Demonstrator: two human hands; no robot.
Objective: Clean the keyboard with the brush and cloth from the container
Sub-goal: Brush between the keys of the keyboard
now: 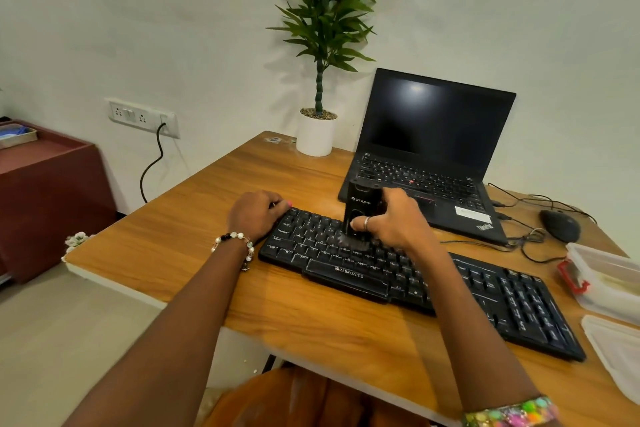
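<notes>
A black Zebronics keyboard [415,281] lies slantwise on the wooden desk [214,246]. My right hand [394,218] grips a black block-shaped brush [360,212] held upright, its bristles pressed onto the keys in the keyboard's left half. My left hand [258,215] rests at the keyboard's far left corner, fingers curled against its edge. A clear plastic container [609,281] with a red clip stands at the right edge; something pale lies inside it, too unclear to name. Its lid [620,354] lies in front of it.
An open black laptop [429,156] stands behind the keyboard. A black mouse [560,225] and tangled cables lie to its right. A potted plant [317,132] sits at the desk's back. A red cabinet [52,191] is on the left by the wall socket.
</notes>
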